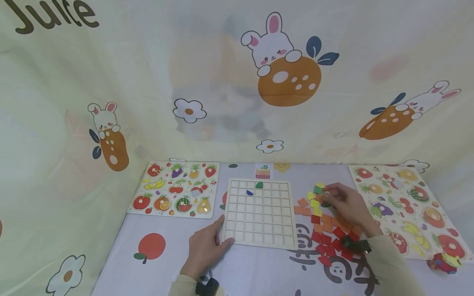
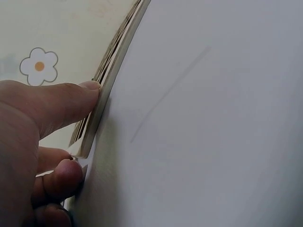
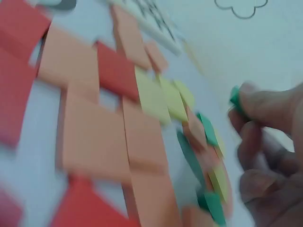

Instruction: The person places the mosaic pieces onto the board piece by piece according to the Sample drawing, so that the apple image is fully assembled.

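A pale wooden grid board [image 1: 259,213] lies in the middle of the table. In its upper rows sit a green quarter-round piece [image 1: 259,185] and a small blue half-round piece [image 1: 249,192]. My left hand [image 1: 205,246] holds the board's near left corner, thumb on the front edge and fingers by the left side. To the right of the board, my right hand [image 1: 349,205] is over the loose tiles; in the right wrist view it pinches a small green piece [image 3: 234,97] between thumb and finger, its exact shape hidden by them.
Red tiles [image 1: 326,239], orange tiles [image 1: 327,222] and yellow tiles [image 1: 314,204] lie loose right of the board. A picture card [image 1: 263,172] stands behind it. Fruit puzzle boards lie left [image 1: 174,189] and right [image 1: 411,209]. A small colourful object [image 1: 442,263] is far right.
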### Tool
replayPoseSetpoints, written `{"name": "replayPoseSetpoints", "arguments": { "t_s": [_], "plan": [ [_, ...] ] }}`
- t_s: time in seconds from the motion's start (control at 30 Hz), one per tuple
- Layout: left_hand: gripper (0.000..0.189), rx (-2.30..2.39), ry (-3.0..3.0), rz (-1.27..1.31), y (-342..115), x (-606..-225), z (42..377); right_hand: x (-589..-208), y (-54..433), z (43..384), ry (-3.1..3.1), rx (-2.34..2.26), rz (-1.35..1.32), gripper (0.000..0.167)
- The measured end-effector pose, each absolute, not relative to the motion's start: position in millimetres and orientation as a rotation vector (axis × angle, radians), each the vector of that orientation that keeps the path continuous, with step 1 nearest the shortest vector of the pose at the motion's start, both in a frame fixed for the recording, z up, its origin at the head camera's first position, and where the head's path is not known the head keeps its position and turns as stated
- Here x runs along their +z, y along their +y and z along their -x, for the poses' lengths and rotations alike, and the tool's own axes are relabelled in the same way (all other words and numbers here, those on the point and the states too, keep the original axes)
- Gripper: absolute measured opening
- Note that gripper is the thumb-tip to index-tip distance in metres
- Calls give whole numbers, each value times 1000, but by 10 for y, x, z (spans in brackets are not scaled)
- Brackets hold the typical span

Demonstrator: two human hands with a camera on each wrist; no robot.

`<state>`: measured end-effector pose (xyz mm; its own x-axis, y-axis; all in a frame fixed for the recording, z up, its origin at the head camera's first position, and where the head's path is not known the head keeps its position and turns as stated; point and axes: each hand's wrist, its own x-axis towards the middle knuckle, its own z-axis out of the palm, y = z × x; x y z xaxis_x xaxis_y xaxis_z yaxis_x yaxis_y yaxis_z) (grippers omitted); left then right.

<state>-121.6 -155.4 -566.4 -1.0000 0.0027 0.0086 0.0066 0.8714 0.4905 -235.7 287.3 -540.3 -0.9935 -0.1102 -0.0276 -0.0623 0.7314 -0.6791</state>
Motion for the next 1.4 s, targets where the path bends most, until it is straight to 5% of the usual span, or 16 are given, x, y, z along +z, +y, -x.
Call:
{"name": "replayPoseSetpoints", "arguments": {
  "t_s": [0.33, 0.73, 1.4],
  "plan": [
    [76, -799, -3036, 17, -1565, -5679, 1222, -5437, 2259, 2573, 2853, -1391, 73, 39],
    [76, -806, -3050, 16, -1574, -5682, 1234, -5548, 1470, 2877, 2847, -1265, 331, 30],
    [76, -804, -3050, 20, -1570, -5694, 1236, -5606, 1346, 2941, 2766, -1163, 212, 31]
  ]
}}
